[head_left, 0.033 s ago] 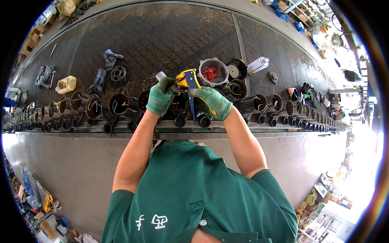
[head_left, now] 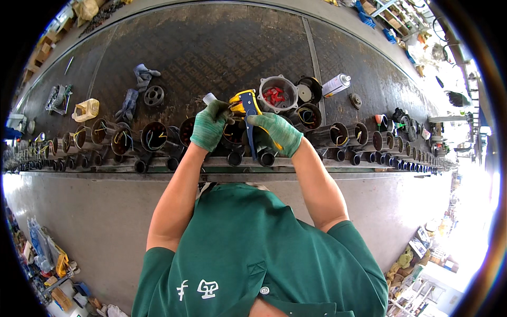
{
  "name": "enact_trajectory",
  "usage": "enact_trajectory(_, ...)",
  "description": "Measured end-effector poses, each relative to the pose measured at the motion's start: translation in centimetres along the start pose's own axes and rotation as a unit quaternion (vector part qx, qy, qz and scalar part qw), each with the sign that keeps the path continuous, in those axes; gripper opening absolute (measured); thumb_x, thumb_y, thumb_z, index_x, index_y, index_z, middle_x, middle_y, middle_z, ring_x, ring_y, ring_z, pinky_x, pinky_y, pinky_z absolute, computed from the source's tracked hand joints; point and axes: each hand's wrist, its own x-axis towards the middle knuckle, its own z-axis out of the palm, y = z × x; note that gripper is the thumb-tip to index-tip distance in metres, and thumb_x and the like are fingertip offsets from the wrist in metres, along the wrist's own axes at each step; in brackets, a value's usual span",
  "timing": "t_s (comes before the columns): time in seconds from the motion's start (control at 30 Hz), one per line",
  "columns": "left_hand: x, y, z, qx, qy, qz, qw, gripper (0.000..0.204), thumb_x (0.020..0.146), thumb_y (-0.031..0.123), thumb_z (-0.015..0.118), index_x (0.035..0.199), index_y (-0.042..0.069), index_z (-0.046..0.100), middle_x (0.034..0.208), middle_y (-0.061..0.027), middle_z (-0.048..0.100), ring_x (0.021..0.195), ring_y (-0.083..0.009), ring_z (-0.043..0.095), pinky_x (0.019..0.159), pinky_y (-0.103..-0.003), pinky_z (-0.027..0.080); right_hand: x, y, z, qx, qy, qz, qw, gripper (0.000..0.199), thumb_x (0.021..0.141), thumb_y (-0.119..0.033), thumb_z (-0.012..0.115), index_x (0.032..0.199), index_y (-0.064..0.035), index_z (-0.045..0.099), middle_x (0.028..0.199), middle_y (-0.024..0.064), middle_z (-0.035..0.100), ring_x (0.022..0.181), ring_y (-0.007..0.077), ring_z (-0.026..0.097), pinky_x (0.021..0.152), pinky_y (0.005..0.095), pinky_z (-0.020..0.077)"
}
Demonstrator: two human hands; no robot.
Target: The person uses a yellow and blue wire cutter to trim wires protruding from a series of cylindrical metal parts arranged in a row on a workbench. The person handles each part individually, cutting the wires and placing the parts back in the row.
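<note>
My right hand (head_left: 278, 132), in a green glove, is wrapped round the handles of a yellow and blue wire stripper (head_left: 250, 112). The tool stands upright with its yellow head pointing away from me. Beside that head is my left hand (head_left: 210, 124), also gloved, its dark fingertips pinched together near the jaws. What sits between those fingertips is too small to make out. Just beyond the left hand, a pale cylinder end (head_left: 209, 98) shows. Below the tool, partly covered by my hands, lies an open metal housing (head_left: 233, 133) with wires inside.
Rows of similar cylindrical housings (head_left: 155, 136) line the bench's near edge on both sides. Farther back are a grey metal bowl-shaped cover (head_left: 278, 79) with red pieces, a black round part (head_left: 309, 90), a spray can (head_left: 336, 85), a cut yellow container (head_left: 86, 110) and a grey cloth (head_left: 128, 104).
</note>
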Motion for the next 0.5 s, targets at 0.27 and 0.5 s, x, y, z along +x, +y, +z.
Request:
enact_trajectory(0.27,0.1,-0.2,-0.1,0.023,-0.005,-0.006,1.0,0.018,0.104,-0.005,0.059,0.121,-0.002,0.065,0.105,-0.0093,0.072,0.09,-0.0163,0.07,0.081,-0.032,0.062,1.6,-0.2,-0.7,-0.113,0.053,-0.018,0.992,0.031,0.101,-0.031,0.069,0.113,-0.0033,0.065,0.08,0.004,0.066,0.056,0.0165,0.064,0.051,0.0313,0.0568)
enact_trajectory(0.5,0.2,0.5,0.1,0.046,0.019,-0.028,0.998,0.016,0.105,-0.002,0.061,0.12,-0.001,0.065,0.103,-0.0081,0.072,0.087,-0.0156,0.07,0.079,-0.032,0.061,2.2,1.0,0.5,0.013,0.095,-0.153,0.983,0.027,0.1,-0.027,0.072,0.113,-0.005,0.065,0.099,0.002,0.069,0.085,0.0126,0.067,0.074,0.0287,0.0563)
